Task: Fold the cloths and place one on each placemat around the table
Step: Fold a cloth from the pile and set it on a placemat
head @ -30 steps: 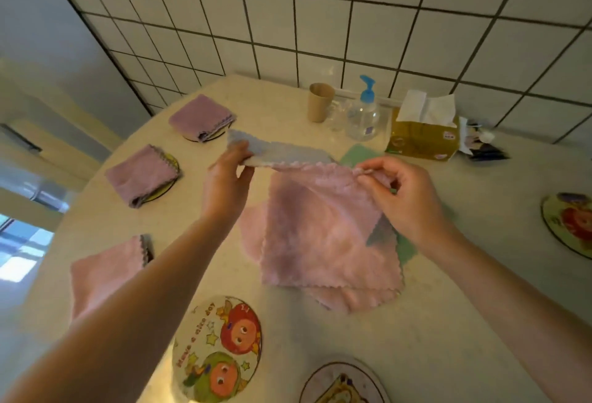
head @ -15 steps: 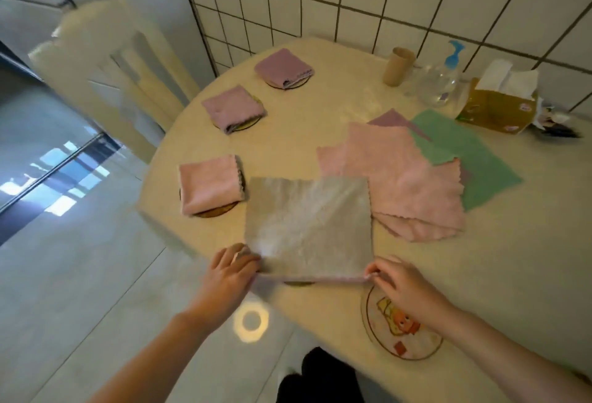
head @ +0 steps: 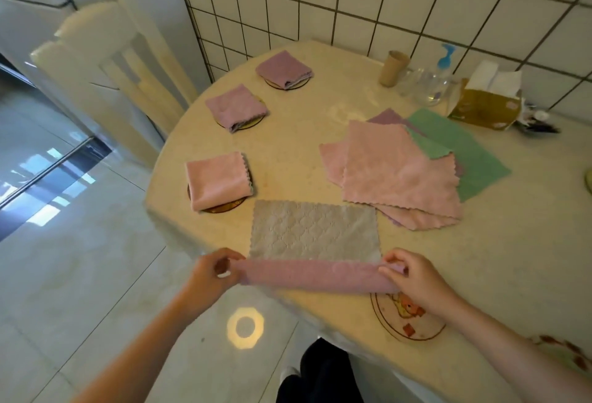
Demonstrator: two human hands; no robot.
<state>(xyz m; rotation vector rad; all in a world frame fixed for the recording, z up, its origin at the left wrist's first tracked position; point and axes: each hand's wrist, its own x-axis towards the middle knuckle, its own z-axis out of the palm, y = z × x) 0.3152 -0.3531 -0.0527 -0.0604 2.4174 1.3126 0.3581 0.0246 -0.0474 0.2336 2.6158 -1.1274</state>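
Note:
A cloth [head: 314,236], grey on its upper face and purple underneath, lies at the near edge of the round table [head: 480,258]. My left hand [head: 211,269] pinches its near left corner and my right hand [head: 413,274] its near right corner, and the near edge is turned up so a purple strip shows. Three folded cloths sit on round placemats along the left side: a pink one [head: 216,179], a purple one [head: 235,107] and a far purple one [head: 283,68]. A cartoon placemat [head: 407,322] lies bare under my right wrist.
A loose pile of pink, purple and green cloths [head: 403,171] lies mid-table. A paper cup [head: 389,68], a pump bottle [head: 443,62] and a tissue box [head: 483,104] stand by the tiled wall. A pale chair [head: 112,62] stands at the left; another placemat edge [head: 588,179] shows far right.
The cloth was lifted off the pile, laid flat at the near edge, and now its near edge is being folded up and away from me by both hands.

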